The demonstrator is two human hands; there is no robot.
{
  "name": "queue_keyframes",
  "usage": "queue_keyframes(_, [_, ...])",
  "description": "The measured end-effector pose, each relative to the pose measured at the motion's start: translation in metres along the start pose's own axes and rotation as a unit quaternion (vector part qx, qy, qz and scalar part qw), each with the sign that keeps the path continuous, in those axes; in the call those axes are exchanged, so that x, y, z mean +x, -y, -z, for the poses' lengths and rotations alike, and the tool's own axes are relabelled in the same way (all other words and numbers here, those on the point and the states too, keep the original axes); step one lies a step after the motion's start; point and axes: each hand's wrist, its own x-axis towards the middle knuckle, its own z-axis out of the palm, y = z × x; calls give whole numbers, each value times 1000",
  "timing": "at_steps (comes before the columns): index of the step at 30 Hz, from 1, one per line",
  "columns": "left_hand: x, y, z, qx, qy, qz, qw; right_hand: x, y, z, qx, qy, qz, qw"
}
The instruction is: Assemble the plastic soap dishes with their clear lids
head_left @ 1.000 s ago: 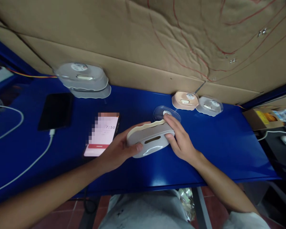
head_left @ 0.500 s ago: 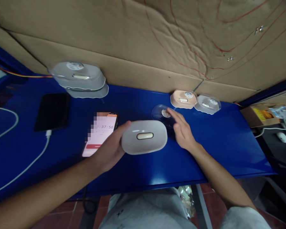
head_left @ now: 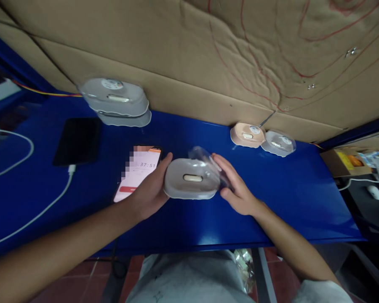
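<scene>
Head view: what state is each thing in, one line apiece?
Gray container: held in the left hand, cream insert in its slot.
Clear cover: held in the right hand, tilted, not seated flat on the container.
Phone: screen lit, digits showing.
Black device: face dark, white cable plugged in.
Gray stack: clear cover on top.
Peach container: set down, apparently covered.

The held tub [head_left: 176,176] is pale grey, its slot piece [head_left: 193,178] cream with a dark outline — the lid [head_left: 204,156] is colourless and clear. Deep blue covers the table [head_left: 189,229]. Another tub [head_left: 243,140] is peach. Wavy red lines run over brown cardboard [head_left: 129,42]; the phone screen [head_left: 142,174] shows pale pink with a red bar. Black tablet [head_left: 78,141], white cable [head_left: 71,169] — and brick-red floor tiles [head_left: 78,281].
</scene>
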Motion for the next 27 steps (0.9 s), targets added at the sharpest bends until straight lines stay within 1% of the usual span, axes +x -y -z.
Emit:
queue_keyframes(3, [-1, 3, -3, 18, 7, 20, 1000, 2, 11, -8, -63, 43, 37, 996])
queue_keyframes(6, [-2, 5, -4, 42, 4, 21, 999, 3, 12, -10, -98, 58, 43, 993])
queue_keyframes(13, [-5, 7, -4, 125, 16, -69, 990, 1, 10, -6, -133, 65, 70, 987])
queue_keyframes(17, [-4, 8, -4, 145, 7, -90, 985, 1, 11, -10, -132, 48, 54, 989])
queue_keyframes(19, [-3, 10, -3, 164, 7, -112, 980, 1, 12, -11, -133, 46, 50, 989])
queue_keyframes(23, [-2, 13, 1, 229, 23, -178, 957, 0, 9, -11, -152, 40, 96, 983])
queue_keyframes(27, [-6, 14, 4, 290, 33, -233, 928, 0, 6, -11, -163, 15, 139, 977])
